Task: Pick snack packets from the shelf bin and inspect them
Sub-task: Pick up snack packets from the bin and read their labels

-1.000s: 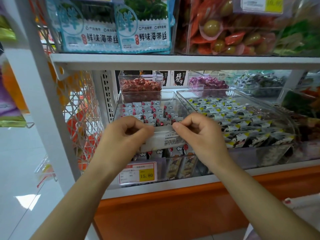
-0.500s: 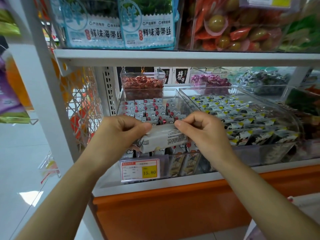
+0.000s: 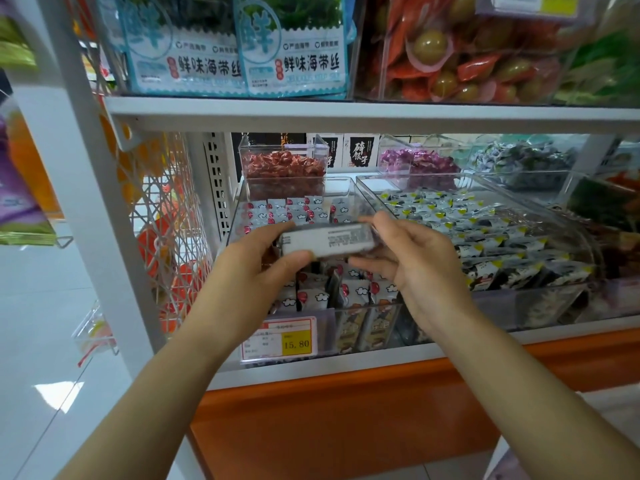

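A small white snack packet (image 3: 329, 241) with fine printed text facing me is held level in front of the shelf. My left hand (image 3: 258, 271) grips its left end with thumb below and fingers on top. My right hand (image 3: 412, 261) pinches its right end. Behind and below the packet stands the clear shelf bin (image 3: 349, 188), filled with several white packets bearing red dots and cloud marks (image 3: 294, 211). My hands hide the bin's middle.
A second clear bin (image 3: 578, 237) of black-and-yellow packets stands to the right. Small tubs of red (image 3: 284, 164) and purple (image 3: 415, 161) sweets sit behind. A price tag (image 3: 278, 339) reading 15.80 hangs on the bin front. The upper shelf (image 3: 346, 114) overhangs closely.
Both hands have rotated the packet, turning its printed side up towards me and lifting it slightly; my fingers have shifted from pinching the top edge to holding its two ends.
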